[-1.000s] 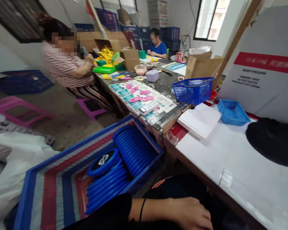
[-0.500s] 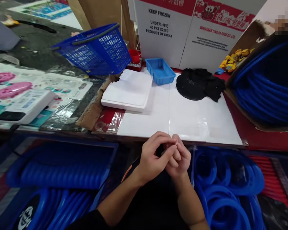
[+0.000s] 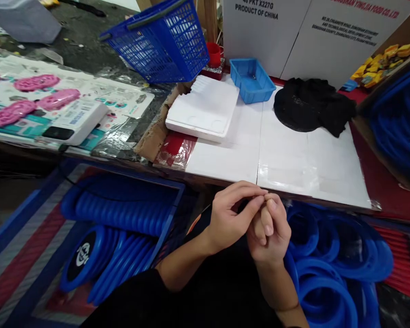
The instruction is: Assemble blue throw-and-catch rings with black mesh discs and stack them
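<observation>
My left hand (image 3: 230,216) and my right hand (image 3: 270,224) meet in front of the table edge, above my lap. The left hand's thumb and fingers are closed in a pinch at the fingertips of the right hand. My right hand is closed, its fingers curled towards the palm. What lies between the fingers, if anything, is hidden. Just beyond the hands is the white board (image 3: 225,161) covering the tabletop. On it rest a white foam block (image 3: 203,107) with a broken corner, a light-blue plastic tray (image 3: 254,84) and a round black item with black cloth (image 3: 310,107).
A blue basket (image 3: 164,43) leans at the back left beside a red cup (image 3: 213,54). Pink packets (image 3: 58,98) and a white box (image 3: 78,120) lie left. Blue rings (image 3: 328,291) and ribbed blue rolls (image 3: 123,209) fill crates below. A printed carton (image 3: 294,36) stands behind.
The view has turned down and left, so the tabletop things sit higher and further right. My hands stay together, with the fingers slightly shifted.
</observation>
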### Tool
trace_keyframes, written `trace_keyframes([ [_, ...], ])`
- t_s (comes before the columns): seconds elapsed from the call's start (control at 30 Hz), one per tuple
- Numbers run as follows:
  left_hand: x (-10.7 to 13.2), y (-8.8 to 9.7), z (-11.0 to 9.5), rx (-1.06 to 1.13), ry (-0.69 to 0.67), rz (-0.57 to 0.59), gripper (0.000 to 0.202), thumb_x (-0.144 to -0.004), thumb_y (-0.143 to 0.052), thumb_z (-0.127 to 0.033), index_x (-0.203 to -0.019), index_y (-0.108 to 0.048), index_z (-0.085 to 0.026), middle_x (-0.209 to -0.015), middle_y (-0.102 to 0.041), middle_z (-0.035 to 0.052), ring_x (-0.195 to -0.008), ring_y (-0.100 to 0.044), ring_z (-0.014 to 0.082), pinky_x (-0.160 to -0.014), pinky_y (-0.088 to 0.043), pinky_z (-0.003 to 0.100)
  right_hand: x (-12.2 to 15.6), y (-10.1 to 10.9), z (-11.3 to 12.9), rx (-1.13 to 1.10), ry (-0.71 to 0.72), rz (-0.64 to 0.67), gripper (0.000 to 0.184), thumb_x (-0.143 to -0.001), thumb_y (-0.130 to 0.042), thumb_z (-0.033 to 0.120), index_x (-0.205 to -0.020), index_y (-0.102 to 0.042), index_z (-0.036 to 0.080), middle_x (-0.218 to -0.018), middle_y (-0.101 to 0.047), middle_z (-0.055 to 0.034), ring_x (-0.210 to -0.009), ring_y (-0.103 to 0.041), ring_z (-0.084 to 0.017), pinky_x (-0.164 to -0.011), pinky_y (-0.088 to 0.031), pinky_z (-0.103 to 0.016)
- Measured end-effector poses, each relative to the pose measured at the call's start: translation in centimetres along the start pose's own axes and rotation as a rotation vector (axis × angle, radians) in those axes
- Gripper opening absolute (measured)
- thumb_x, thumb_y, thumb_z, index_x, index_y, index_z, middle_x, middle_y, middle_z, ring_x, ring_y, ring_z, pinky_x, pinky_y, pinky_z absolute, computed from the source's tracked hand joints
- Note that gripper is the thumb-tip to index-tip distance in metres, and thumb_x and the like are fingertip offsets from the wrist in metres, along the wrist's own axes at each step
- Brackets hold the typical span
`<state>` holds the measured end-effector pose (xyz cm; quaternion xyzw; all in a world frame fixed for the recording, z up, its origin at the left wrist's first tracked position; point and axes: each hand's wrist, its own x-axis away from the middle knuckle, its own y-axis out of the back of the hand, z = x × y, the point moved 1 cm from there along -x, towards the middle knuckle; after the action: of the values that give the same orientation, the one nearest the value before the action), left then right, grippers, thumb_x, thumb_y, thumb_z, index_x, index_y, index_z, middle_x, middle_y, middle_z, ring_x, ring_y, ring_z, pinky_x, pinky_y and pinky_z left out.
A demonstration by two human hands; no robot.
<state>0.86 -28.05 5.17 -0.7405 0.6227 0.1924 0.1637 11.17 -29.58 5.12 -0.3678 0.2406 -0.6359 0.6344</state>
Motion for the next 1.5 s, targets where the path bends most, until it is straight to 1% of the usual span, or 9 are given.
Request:
trace_keyframes([
  [0.47,-0.7,1.5,0.5,0.257,0.245,0.155,0.004,-0.095,-0.081,-0.019,-0.098,-0.083,-0.018,-0.094,-0.081,0.0066,-0.086,-0.077,0.0164,-0.078,-0.064,0.024,0.6,0.1,0.7,0.026,-0.055,-0.005,0.017,-0.097,-0.070,0.022,-0.103,-0.085,0.020,-0.049,-0.059,0.0068,-0.032,-0.034,-0.003,-0.038,-0.030,-0.014],
  [0.6,-2.1,3.0,1.0,0.164,0.210,0.330,0.004,-0.097,-0.079,-0.018,-0.098,-0.082,-0.018,-0.095,-0.080,0.0063,-0.084,-0.075,0.0154,-0.075,-0.061,0.024,0.6,0.6,0.4,0.051,-0.058,-0.018,0.015,-0.097,-0.071,0.021,-0.103,-0.085,0.021,-0.049,-0.060,0.0063,-0.035,-0.038,-0.004,-0.040,-0.031,-0.016],
  [0.73,-4.8,4.1,1.0,-0.010,0.058,0.621,0.008,-0.100,-0.073,-0.016,-0.102,-0.080,-0.019,-0.097,-0.079,0.0068,-0.089,-0.074,0.0163,-0.081,-0.059,0.026,0.7,1.4,-0.2,0.143,0.017,-0.104,0.011,-0.096,-0.076,0.024,-0.101,-0.085,0.021,-0.051,-0.064,0.0048,-0.037,-0.045,-0.006,-0.040,-0.032,-0.018],
  [0.83,-6.6,4.0,1.0,-0.098,-0.033,0.800,0.012,-0.101,-0.068,-0.014,-0.105,-0.078,-0.019,-0.097,-0.078,0.0065,-0.090,-0.074,0.0165,-0.082,-0.057,0.027,0.6,2.3,-0.7,0.252,0.110,-0.153,0.010,-0.095,-0.079,0.026,-0.101,-0.084,0.019,-0.054,-0.069,0.0024,-0.040,-0.052,-0.009,-0.039,-0.033,-0.019],
  [0.93,-7.6,3.3,1.1,-0.148,-0.061,0.881,0.012,-0.098,-0.067,-0.011,-0.099,-0.076,-0.018,-0.093,-0.076,0.0048,-0.084,-0.071,0.0146,-0.077,-0.054,0.024,0.3,3.3,-1.0,0.390,0.189,-0.169,0.013,-0.096,-0.080,0.029,-0.102,-0.082,0.018,-0.058,-0.072,0.0007,-0.043,-0.056,-0.010,-0.043,-0.038,-0.020],
  [1.1,-8.0,2.5,2.2,-0.181,-0.091,0.893,0.011,-0.094,-0.067,-0.009,-0.090,-0.072,-0.017,-0.087,-0.071,0.0029,-0.077,-0.064,0.0124,-0.070,-0.049,0.023,-0.5,4.4,-1.3,0.484,0.212,-0.151,0.015,-0.098,-0.078,0.031,-0.103,-0.081,0.017,-0.058,-0.073,-0.0007,-0.045,-0.057,-0.010,-0.047,-0.041,-0.021],
  [1.33,-8.6,2.1,3.9,-0.227,-0.050,0.826,0.014,-0.094,-0.063,-0.009,-0.090,-0.072,-0.019,-0.088,-0.072,0.0014,-0.079,-0.066,0.0124,-0.075,-0.051,0.022,-0.3,5.1,-1.9,0.466,0.240,0.035,0.015,-0.102,-0.074,0.030,-0.110,-0.077,0.019,-0.062,-0.073,0.0005,-0.050,-0.063,-0.012,-0.050,-0.046,-0.022],
  [1.43,-10.6,2.7,3.3,-0.349,-0.057,0.757,0.014,-0.099,-0.059,-0.016,-0.092,-0.070,-0.019,-0.090,-0.073,0.0011,-0.082,-0.066,0.0136,-0.079,-0.051,0.023,0.2,4.4,-2.5,0.425,0.192,0.071,0.020,-0.095,-0.081,0.035,-0.102,-0.068,0.021,-0.079,-0.077,-0.0016,-0.061,-0.067,-0.012,-0.056,-0.051,-0.023],
  [1.5,-13.3,3.7,2.1,-0.424,-0.122,0.723,0.019,-0.102,-0.057,-0.023,-0.090,-0.070,-0.019,-0.084,-0.072,0.0000,-0.076,-0.064,0.0135,-0.074,-0.050,0.023,0.7,3.5,-2.8,0.421,0.126,0.185,0.028,-0.091,-0.085,0.042,-0.092,-0.064,0.024,-0.079,-0.076,-0.0009,-0.064,-0.069,-0.014,-0.058,-0.053,-0.024],
])
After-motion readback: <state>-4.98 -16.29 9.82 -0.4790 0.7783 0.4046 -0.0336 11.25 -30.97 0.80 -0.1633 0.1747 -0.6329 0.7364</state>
